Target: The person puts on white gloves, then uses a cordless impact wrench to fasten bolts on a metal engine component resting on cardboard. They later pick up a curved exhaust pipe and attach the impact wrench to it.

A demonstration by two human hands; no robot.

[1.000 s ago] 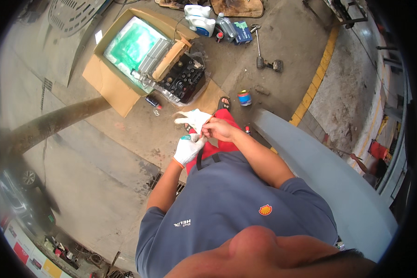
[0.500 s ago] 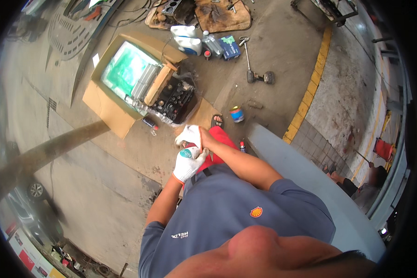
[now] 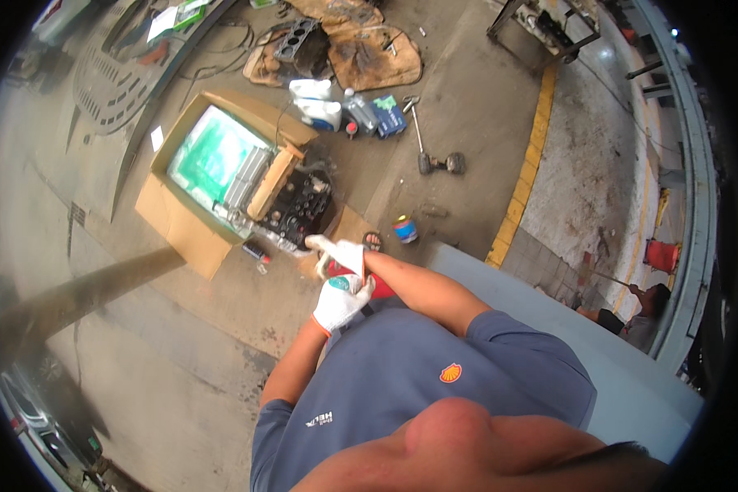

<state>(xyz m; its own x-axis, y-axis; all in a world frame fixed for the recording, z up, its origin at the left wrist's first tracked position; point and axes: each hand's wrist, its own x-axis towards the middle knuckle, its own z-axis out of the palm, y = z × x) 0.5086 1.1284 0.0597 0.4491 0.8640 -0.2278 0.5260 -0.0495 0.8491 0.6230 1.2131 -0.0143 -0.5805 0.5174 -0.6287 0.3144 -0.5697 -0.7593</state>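
Observation:
White knit gloves with orange cuffs cover both hands, close together in front of my waist. My left hand is closed, its fingers pinching the cuff edge of the white glove on my right hand. My right hand stretches toward the upper left with its fingers apart and nothing in them. Just beyond it stands an opened cardboard box holding green-tinted plastic wrapping and a dark engine. A small spray can lies beside the box.
A blue tin stands on the floor near my foot. Farther off are white jugs, a blue carton, a power tool and an engine block. A post rises at left; a person sits at far right.
The view has tilted, so the floor items sit lower and farther left. My right hand's fingers have straightened and spread, while my left hand stays at its cuff.

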